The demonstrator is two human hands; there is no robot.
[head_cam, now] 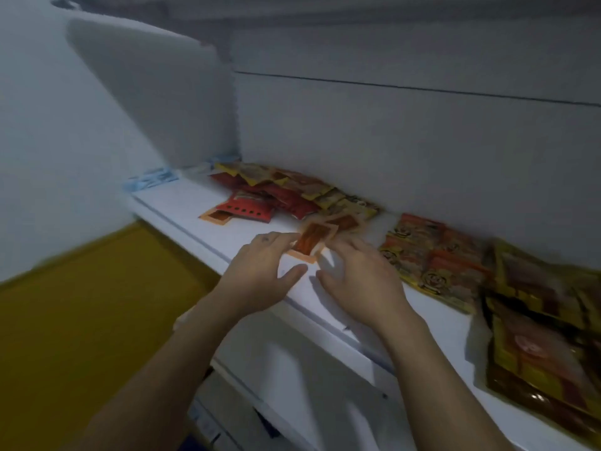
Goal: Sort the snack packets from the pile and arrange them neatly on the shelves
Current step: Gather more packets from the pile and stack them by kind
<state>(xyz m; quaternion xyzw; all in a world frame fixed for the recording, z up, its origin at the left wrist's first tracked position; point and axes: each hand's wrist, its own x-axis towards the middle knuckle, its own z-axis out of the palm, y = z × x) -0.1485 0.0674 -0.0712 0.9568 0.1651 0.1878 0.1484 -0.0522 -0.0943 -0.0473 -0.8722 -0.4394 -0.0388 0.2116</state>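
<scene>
Two hands: left hand [260, 271], right hand [361, 278], fingers straight, touching orange packet [309, 244] on shelf [182, 203]; pile [276, 193] far left.

Whole view motion-blurred; print on every pkt unreadable. Orange pkt [310, 244]: left edge hidden under left hand [263, 268]; whether it or right hand [361, 278] grips, can't tell. Right pkts [536, 336] cut by frame edge. Far-left blue pkts [153, 179] too blurred to ID, partly behind panel [156, 102].

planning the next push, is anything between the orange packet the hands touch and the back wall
Yes: right behind that packet lies a second orange packet, and yellow packets sit beyond it by the wall.
</scene>
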